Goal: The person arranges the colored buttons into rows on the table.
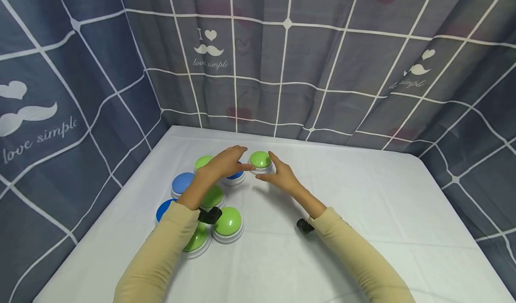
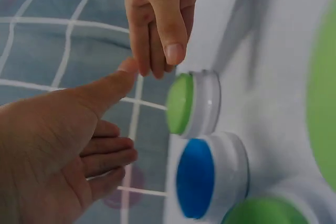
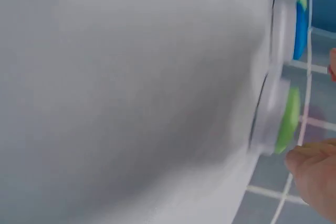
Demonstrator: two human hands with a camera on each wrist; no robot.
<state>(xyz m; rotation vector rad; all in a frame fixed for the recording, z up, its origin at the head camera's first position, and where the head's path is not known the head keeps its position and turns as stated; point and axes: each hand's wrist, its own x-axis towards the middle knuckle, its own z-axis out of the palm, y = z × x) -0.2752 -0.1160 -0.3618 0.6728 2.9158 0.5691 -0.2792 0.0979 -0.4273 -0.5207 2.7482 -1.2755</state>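
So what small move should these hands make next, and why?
Perhaps bring the right hand down onto the rightmost green button in the head view: it and the left hand hover close around that button, but neither grips it.

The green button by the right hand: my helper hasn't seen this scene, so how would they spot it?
On the white table, look toward the far edge by the curtain. Between the left hand and right hand sits the green button, domed on a white base. It is the rightmost button in the head view, just right of a blue button.
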